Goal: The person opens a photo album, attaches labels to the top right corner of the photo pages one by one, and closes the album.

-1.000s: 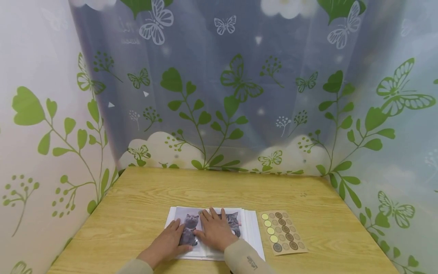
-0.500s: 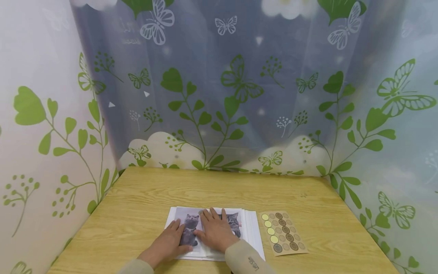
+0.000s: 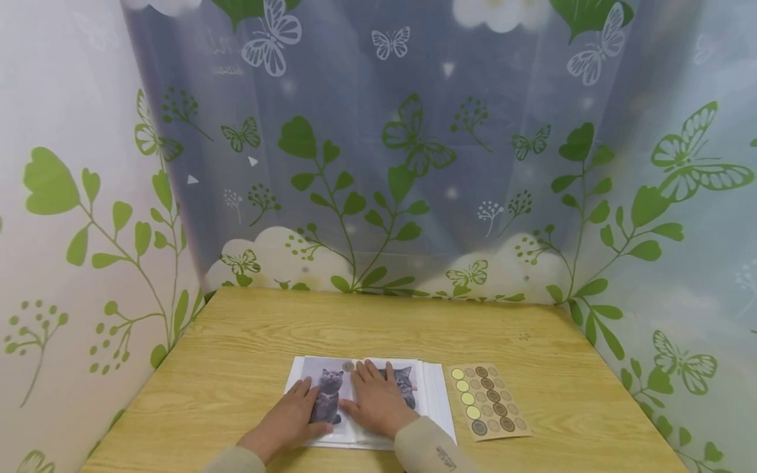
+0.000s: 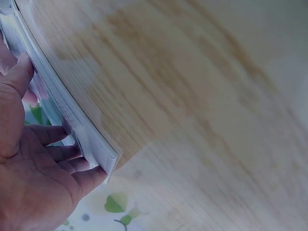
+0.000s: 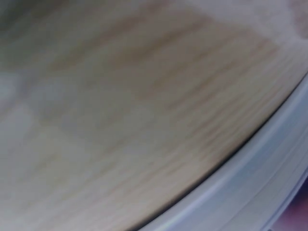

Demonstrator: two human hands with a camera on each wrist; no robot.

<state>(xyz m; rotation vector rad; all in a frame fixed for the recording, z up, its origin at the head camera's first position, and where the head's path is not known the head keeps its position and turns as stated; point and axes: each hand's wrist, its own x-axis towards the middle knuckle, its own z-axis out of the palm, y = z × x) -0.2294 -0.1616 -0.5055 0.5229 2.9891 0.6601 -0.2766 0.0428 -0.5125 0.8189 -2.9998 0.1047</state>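
Observation:
An open photo album (image 3: 434, 401) with white pages lies near the front of the table, showing a grey cat picture (image 3: 328, 394) on the left and a tabby picture (image 3: 405, 384) on the right. My left hand (image 3: 284, 417) rests on the album's left part, fingers fairly straight. In the left wrist view, fingertips of the left hand (image 4: 43, 168) touch the album's edge (image 4: 72, 110). Flat on the pages near the middle lies my right hand (image 3: 381, 399), fingers extended, covering part of the tabby picture. Just beyond its fingertips a small round sticker (image 3: 347, 366) sits at the top of the pages.
To the album's right lies a brown sheet of round stickers (image 3: 491, 402), some yellow and some dark brown. The wooden table (image 3: 378, 322) meets a patterned curtain (image 3: 378, 197) at the back and both sides. The right wrist view is blurred.
My right hand has slid slightly to the right across the pages, so the round sticker at the top shows fully. My left hand has kept its place.

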